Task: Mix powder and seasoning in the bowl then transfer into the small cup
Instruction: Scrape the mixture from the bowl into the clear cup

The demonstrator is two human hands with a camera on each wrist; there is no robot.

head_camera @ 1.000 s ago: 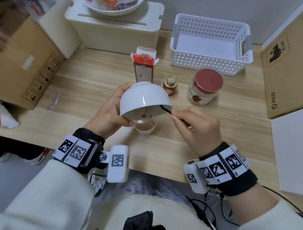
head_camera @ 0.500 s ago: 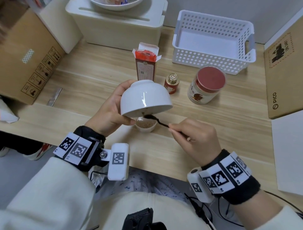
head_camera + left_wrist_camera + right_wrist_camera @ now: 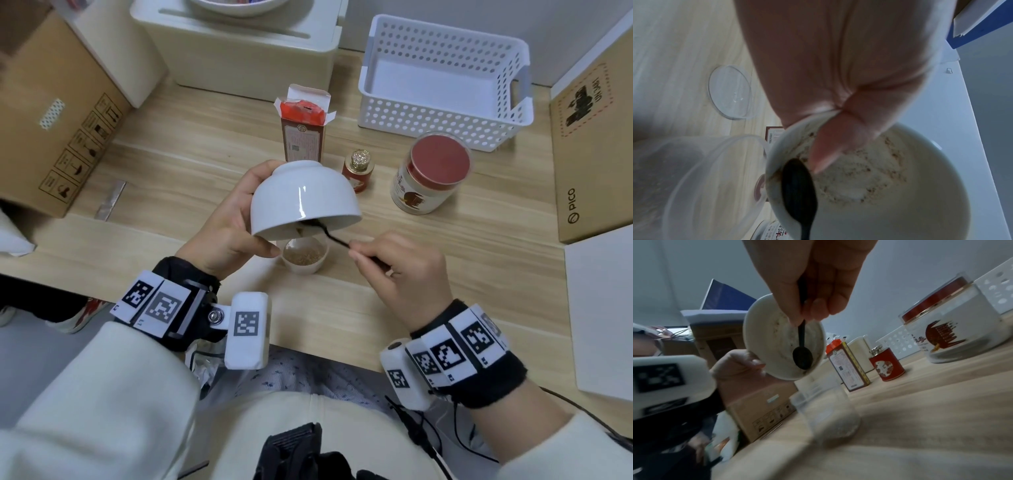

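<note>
My left hand point(image 3: 226, 222) grips the white bowl point(image 3: 303, 200), tipped steeply with its mouth facing down towards me, just above the small clear cup point(image 3: 304, 255). The thumb hooks over the rim point(image 3: 830, 146). Beige powder with brown specks clings to the bowl's inside point(image 3: 869, 175). My right hand point(image 3: 400, 274) pinches the handle of a black spoon point(image 3: 329, 234), whose head lies inside the bowl near the low rim point(image 3: 802, 356). The cup point(image 3: 826, 415) stands on the table and holds brownish mix.
Behind the bowl stand an open red-topped carton point(image 3: 303, 126), a small red bottle with a gold cap point(image 3: 358, 169) and a red-lidded jar point(image 3: 430, 174). A white perforated basket point(image 3: 445, 78) sits at the back right. Cardboard boxes point(image 3: 51, 116) flank both sides. A clear lid point(image 3: 729, 92) lies on the table.
The spoon head came out below the rim over the cup half a second ago and is now back inside the bowl. The bowl stays tipped over the cup.
</note>
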